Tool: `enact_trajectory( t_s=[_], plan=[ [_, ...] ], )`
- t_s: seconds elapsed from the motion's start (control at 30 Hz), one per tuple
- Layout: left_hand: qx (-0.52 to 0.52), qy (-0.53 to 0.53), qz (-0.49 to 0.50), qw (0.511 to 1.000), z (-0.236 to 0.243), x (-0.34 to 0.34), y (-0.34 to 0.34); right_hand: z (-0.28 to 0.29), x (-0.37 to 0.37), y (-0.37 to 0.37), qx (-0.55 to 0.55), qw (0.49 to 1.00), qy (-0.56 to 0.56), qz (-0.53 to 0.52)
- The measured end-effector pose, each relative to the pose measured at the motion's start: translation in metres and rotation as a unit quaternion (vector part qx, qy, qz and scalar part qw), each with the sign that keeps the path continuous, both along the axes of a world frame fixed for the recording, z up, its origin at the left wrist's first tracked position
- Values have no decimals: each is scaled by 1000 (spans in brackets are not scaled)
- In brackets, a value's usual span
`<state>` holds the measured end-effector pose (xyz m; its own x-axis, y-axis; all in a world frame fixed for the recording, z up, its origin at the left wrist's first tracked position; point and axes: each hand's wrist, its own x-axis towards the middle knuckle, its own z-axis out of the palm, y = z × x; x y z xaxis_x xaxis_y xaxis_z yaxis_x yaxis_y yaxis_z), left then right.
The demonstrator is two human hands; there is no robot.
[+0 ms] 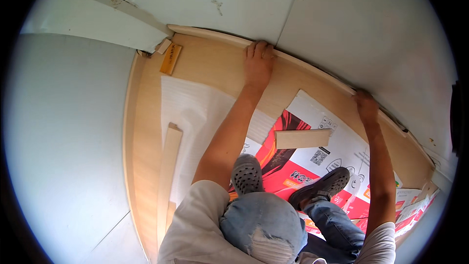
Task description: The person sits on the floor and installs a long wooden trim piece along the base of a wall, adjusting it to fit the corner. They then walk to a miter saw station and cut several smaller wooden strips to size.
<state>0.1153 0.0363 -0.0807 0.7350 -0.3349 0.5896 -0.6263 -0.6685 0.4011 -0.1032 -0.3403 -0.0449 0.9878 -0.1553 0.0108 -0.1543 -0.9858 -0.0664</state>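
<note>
Two hands on the long wooden strip, and here I am, crouched over it where the floor meets the wall. My left hand is bent over the strip's top edge, fingertips at the wall; the thumb is hidden, so I can't tell if it's a true grip. My right hand touches farther right along the strip, too blurred to say how tightly it's closed.

A dark line shows behind the strip near that right hand, so I'd say the trick is even pressure, both palms pushing wallward, working along the length so neither end springs out.

Containers? The nearest to one is the red-and-white cardboard, lying flat, out from the strip, holding nothing inside; a short board lies on top. Near the strip's left end sits a yellow block. Farther out from that end, a long loose piece of wood lies beside my left arm, partly over the white sheet.
</note>
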Motion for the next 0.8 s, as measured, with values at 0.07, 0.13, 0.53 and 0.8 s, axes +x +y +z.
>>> enact_trajectory(
  t_s=[0.07,0.13,0.53,0.8],
  plan=[
    [19,-5,6,1000,2,2,3,-1,0,-8,-1,1000,31,-2],
    [35,-2,3,999,4,9,-1,-6,-1,-10,-31,1000,-3,1],
    [31,18,-56,998,11,10,6,-21,-21,-28,7,998,-46,38],
    [-17,46,27,998,-2,14,12,-18,-15,-11,-34,998,-49,29]
  ],
)
